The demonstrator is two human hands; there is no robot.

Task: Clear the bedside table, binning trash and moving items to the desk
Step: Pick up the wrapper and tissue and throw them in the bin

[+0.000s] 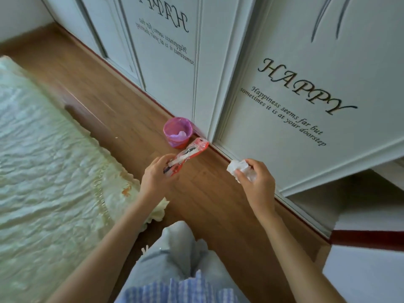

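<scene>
My left hand point(156, 174) grips a red and white snack wrapper point(190, 153), which sticks out toward the bin. My right hand point(255, 178) holds a crumpled white tissue point(239, 168) between thumb and fingers. A small red bin with a purple liner point(177, 132) stands on the wooden floor against the wardrobe, just beyond the wrapper's far end. Both hands hover above the floor, short of the bin. The bedside table and desk are out of view.
A bed with a pale green quilted cover point(43, 160) fills the left side. White wardrobe doors point(295, 84) with "HAPPY" lettering run along the right; one door stands ajar at the lower right. A narrow strip of wooden floor point(122, 114) lies between them. My knee point(177, 248) is below.
</scene>
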